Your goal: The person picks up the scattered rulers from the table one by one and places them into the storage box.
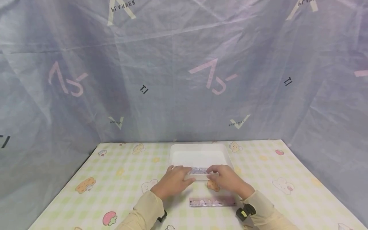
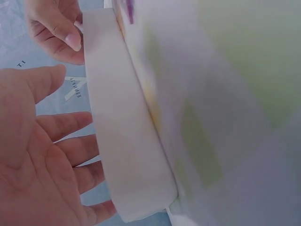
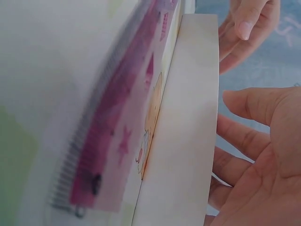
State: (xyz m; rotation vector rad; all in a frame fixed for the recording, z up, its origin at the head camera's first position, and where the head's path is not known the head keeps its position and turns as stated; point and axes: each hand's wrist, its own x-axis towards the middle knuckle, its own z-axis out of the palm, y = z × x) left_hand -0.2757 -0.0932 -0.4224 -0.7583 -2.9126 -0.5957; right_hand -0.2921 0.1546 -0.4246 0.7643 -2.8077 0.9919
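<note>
A ruler-like strip with a bluish-purple pattern [image 1: 199, 171] is inside a white tray [image 1: 201, 148], along its near wall. My left hand [image 1: 174, 180] reaches over that wall at the strip's left end, its thumb apart from the fingers. At the right end is my right hand [image 1: 227, 179], with slightly bent fingertips right at the strip and a gap between thumb and fingers. Both wrist views show spread fingers passing behind the tray's outer wall [image 2: 127, 127], which hides their tips. A pink ruler [image 1: 212, 201] lies flat on the table in front of the tray.
A green-and-white checked cloth with cartoon prints [image 1: 123, 185] covers the table. Grey-blue curtain fabric [image 1: 172, 80] with printed letters hangs behind and at both sides. Black straps with small devices [image 1: 245, 211] sit at the wrists.
</note>
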